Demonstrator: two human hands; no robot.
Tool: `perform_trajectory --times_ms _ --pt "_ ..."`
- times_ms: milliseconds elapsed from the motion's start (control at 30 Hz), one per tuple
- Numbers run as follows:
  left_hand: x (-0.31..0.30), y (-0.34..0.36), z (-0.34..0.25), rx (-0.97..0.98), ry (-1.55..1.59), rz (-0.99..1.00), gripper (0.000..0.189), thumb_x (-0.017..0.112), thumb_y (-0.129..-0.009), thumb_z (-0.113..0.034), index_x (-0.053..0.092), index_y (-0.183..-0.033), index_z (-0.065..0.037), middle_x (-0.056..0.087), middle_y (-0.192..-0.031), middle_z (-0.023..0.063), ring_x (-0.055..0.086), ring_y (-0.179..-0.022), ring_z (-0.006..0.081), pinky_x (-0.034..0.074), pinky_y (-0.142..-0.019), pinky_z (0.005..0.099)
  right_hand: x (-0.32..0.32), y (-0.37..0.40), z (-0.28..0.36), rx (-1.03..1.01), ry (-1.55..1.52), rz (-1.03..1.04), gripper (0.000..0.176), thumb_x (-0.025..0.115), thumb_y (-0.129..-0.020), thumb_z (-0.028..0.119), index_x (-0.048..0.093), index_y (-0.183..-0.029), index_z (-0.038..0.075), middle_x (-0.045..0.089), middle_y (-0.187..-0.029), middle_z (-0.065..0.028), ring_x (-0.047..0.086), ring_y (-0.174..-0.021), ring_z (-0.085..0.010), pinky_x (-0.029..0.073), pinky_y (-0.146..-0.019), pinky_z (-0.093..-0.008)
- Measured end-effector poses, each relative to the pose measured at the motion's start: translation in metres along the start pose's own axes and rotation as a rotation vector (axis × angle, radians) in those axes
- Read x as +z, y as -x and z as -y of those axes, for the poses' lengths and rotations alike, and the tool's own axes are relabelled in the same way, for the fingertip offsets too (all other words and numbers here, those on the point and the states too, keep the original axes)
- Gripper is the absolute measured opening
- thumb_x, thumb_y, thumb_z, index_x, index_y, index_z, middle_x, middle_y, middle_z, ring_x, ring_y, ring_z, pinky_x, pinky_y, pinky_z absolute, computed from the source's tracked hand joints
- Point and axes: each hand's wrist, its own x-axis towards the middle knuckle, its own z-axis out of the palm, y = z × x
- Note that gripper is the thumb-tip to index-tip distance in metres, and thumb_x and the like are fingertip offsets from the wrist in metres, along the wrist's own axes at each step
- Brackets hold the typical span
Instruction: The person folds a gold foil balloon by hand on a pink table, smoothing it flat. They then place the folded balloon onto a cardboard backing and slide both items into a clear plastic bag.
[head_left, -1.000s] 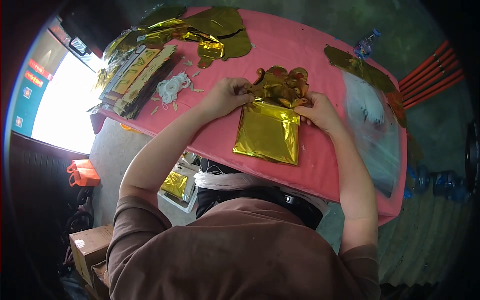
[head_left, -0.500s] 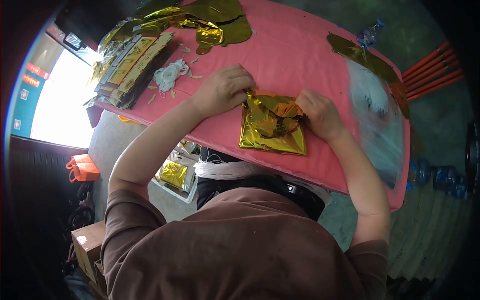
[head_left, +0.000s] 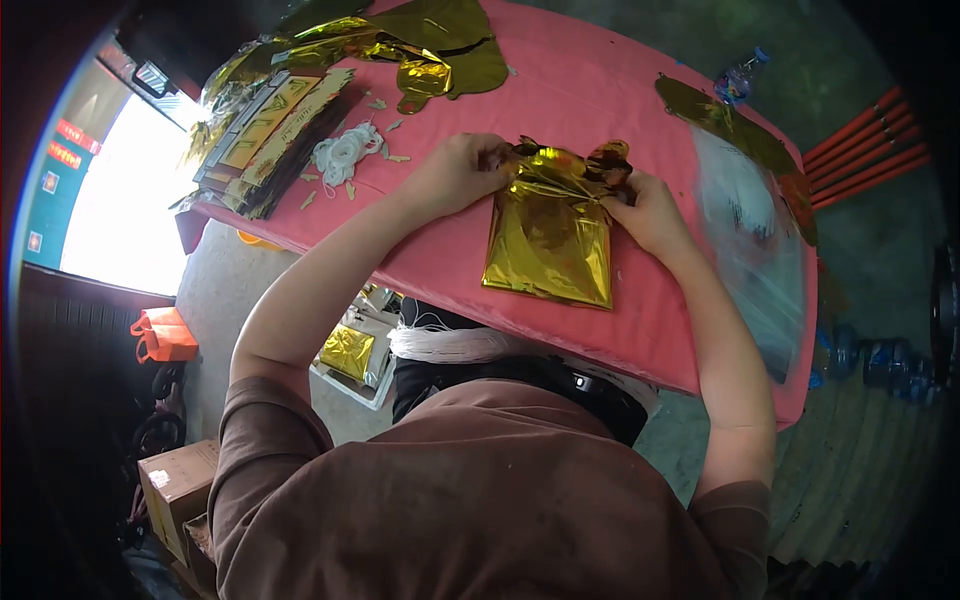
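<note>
A gold foil balloon (head_left: 550,245), folded flat into a rough square with its upper part crumpled, lies on the pink-covered table (head_left: 560,70) in front of me. My left hand (head_left: 465,175) pinches its upper left edge, fingers closed. On the other side my right hand (head_left: 645,212) grips the upper right edge between thumb and fingers. Some fingertips are hidden behind the foil. Left of my left hand lies a coil of white string (head_left: 342,150), with small pale pieces (head_left: 397,158) scattered around it.
A stack of printed packets (head_left: 265,140) stands at the table's left end. Flat gold foil sheets (head_left: 465,65) lie at the back. Clear plastic bags (head_left: 745,220) cover the right side, near a bottle (head_left: 740,78). A white bin (head_left: 375,390) with gold packets is below the table.
The foil's upper part, earlier folded down over the square, now stands up and spreads at the top edge. Both hands keep hold; the right hand has turned, showing its thumb.
</note>
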Motion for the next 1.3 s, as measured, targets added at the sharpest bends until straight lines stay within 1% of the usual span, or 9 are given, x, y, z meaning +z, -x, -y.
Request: perform_trajectory --times_ms 167,267,333,467,533,767,833,933,1300 --pt "0.003 -0.001 -0.002 -0.076 -0.058 0.005 0.021 0.066 -0.077 -0.015 0.06 -0.09 0.0 0.054 -0.064 0.0042 0.049 -0.06 0.0102 0.041 -0.056 0.0272 -0.004 -0.004 -0.009 -0.127 -0.211 0.014 0.021 0.06 -0.073 0.005 0.059 -0.092 -0.004 0.058 -0.072 -0.0063 0.055 -0.069 -0.0096 0.045 -0.065 -0.0249" --pt "0.004 -0.003 0.001 -0.011 -0.041 -0.041 0.022 0.065 -0.073 -0.017 0.055 -0.078 0.002 0.054 -0.062 0.0111 0.053 -0.057 0.0226 0.043 -0.058 0.0341 -0.006 -0.003 -0.008 -0.041 -0.357 0.061 0.024 0.061 -0.072 0.006 0.06 -0.094 -0.003 0.06 -0.075 -0.0065 0.056 -0.07 -0.0108 0.046 -0.066 -0.0264" --pt "0.004 -0.003 0.001 -0.045 -0.001 0.001 0.022 0.066 -0.072 -0.018 0.055 -0.077 0.001 0.053 -0.061 0.0096 0.051 -0.056 0.0199 0.043 -0.056 0.0331 -0.006 -0.001 0.001 0.0 -0.001 0.077 0.023 0.059 -0.074 0.001 0.059 -0.096 -0.004 0.061 -0.086 -0.002 0.056 -0.08 -0.008 0.046 -0.072 -0.0231" --pt "0.002 -0.003 0.01 -0.022 0.124 0.022 0.021 0.067 -0.072 -0.016 0.055 -0.077 0.001 0.053 -0.062 0.0074 0.049 -0.056 0.0164 0.042 -0.055 0.0312 0.002 0.0 0.002 -0.006 0.007 0.002 0.024 0.059 -0.073 -0.002 0.058 -0.097 -0.004 0.061 -0.088 -0.0015 0.055 -0.079 -0.0078 0.045 -0.072 -0.0229" --pt "-0.006 0.0 0.0 -0.03 0.143 0.043 0.016 0.067 -0.076 -0.012 0.056 -0.079 0.0 0.05 -0.066 -0.0022 0.045 -0.061 0.0052 0.039 -0.055 0.0224 0.006 -0.001 -0.013 -0.075 -0.102 -0.019 0.027 0.057 -0.073 -0.005 0.058 -0.1 -0.003 0.061 -0.091 -0.0018 0.055 -0.08 -0.0071 0.045 -0.072 -0.0227" --pt "0.002 0.01 -0.007 -0.013 0.036 -0.013 0.013 0.065 -0.073 -0.005 0.056 -0.08 0.0 0.05 -0.066 0.0015 0.048 -0.061 0.0091 0.041 -0.057 0.0237 0.007 0.015 0.004 -0.343 0.255 -0.127 0.017 0.058 -0.069 -0.007 0.051 -0.083 0.0 0.054 -0.076 -0.0089 0.056 -0.07 -0.0223 0.045 -0.064 -0.0304" --pt "0.007 0.012 0.0 0.287 -0.084 -0.126 0.013 0.062 -0.069 -0.001 0.056 -0.081 -0.001 0.054 -0.073 0.0057 0.054 -0.067 0.0176 0.045 -0.062 0.0287 0.007 0.02 0.007 -0.556 0.418 -0.155 0.02 0.057 -0.067 -0.007 0.043 -0.078 0.003 0.047 -0.076 -0.0128 0.053 -0.071 -0.0323 0.043 -0.06 -0.0369" --pt "0.005 0.013 -0.002 0.603 -0.333 -0.091 0.019 0.058 -0.065 0.003 0.057 -0.083 -0.003 0.056 -0.083 0.0076 0.055 -0.08 0.0256 0.047 -0.069 0.0341 0.007 0.024 0.005 -0.639 0.537 -0.172 0.021 0.056 -0.065 -0.006 0.043 -0.079 0.004 0.048 -0.08 -0.0119 0.054 -0.075 -0.0335 0.043 -0.059 -0.0399" --pt "0.005 0.047 -0.036 0.545 -0.06 0.173 0.027 0.066 -0.07 -0.011 0.059 -0.095 -0.003 0.058 -0.104 0.0136 0.053 -0.102 0.0293 0.044 -0.088 0.0392 0.007 0.027 0.005 -0.675 0.625 -0.179 0.017 0.054 -0.067 -0.001 0.044 -0.079 0.005 0.048 -0.081 -0.0101 0.055 -0.076 -0.0294 0.046 -0.059 -0.0387"
